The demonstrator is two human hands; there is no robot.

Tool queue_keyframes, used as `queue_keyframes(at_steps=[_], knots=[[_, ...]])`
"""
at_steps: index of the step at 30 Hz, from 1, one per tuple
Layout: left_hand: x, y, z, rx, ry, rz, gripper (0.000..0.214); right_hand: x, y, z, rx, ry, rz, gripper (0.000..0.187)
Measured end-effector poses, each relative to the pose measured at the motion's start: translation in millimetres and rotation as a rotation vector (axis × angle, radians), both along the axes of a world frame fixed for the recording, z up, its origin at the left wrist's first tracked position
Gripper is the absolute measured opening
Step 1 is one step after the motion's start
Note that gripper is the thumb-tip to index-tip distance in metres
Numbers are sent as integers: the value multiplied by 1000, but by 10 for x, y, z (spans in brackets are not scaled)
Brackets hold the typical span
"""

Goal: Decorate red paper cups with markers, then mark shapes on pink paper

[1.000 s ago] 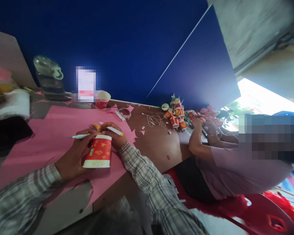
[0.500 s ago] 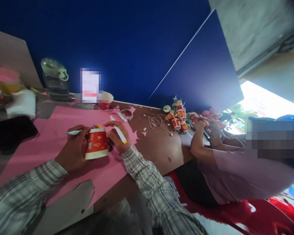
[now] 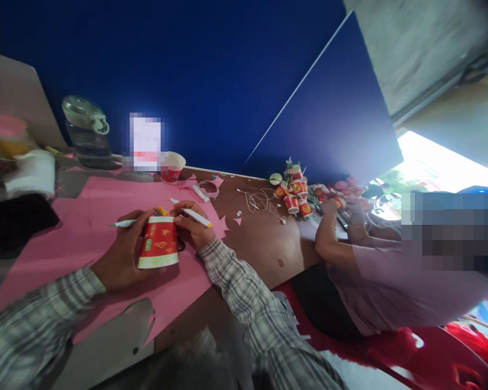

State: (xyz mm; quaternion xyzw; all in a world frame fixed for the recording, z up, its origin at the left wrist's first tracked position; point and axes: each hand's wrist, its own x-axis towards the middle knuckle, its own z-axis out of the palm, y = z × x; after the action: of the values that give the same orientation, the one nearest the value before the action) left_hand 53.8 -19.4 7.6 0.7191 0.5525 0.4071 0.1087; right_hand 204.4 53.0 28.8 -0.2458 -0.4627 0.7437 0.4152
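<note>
A red paper cup point(image 3: 160, 241) with gold print and pale bands at both ends is in my left hand point(image 3: 124, 252). Its wider end faces down, above a pink paper sheet point(image 3: 106, 189). A white pen with a green tip point(image 3: 124, 223) is tucked between my left fingers and sticks out to the left. My right hand point(image 3: 195, 225) is closed around a white marker with a yellow end point(image 3: 198, 217), close against the cup's right side. Something small and yellow point(image 3: 160, 210) shows behind the cup's top; its kind is unclear.
A dark phone point(image 3: 20, 222) and a water jug point(image 3: 87, 135) are at left. Behind my hands stand another paper cup point(image 3: 173, 168), a roll of tape point(image 3: 209, 188) and a white cable point(image 3: 258, 200). At right, a co-worker's hands point(image 3: 329, 208) are near several stacked red cups point(image 3: 296, 189).
The marker in my right hand has swung from a steep slant to a flatter one, and its tip has moved left. The cup has shifted slightly left and down.
</note>
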Motion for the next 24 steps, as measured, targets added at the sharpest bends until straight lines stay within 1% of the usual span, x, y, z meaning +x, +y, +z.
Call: queue_keyframes(at_steps=[6,9,10,12,14,16,18,20,22,24], knots=[[-10,-10,-26,-11,-2,-8,114,-41,37,-71,-82,96,35,36],[-15,0,-16,2,-5,-27,109,-54,34,-90,-73,80,51,37],[-17,8,-19,15,-6,-21,107,-56,32,-90,-53,68,31,38],[-25,33,-40,40,1,22,103,-58,31,-84,14,60,-90,41],[-40,61,-76,61,9,107,102,-51,32,-78,98,76,-255,40],[-61,85,-115,81,43,190,99,-34,19,-77,178,100,-364,39],[-85,103,-149,121,95,245,97,-7,-25,-83,257,65,-382,42],[-107,113,-177,161,129,273,95,27,-103,-83,368,-33,-360,45],[-124,118,-200,169,133,290,93,59,-191,-63,500,-137,-332,42],[-133,120,-220,152,143,291,92,82,-258,-25,589,-212,-319,35]])
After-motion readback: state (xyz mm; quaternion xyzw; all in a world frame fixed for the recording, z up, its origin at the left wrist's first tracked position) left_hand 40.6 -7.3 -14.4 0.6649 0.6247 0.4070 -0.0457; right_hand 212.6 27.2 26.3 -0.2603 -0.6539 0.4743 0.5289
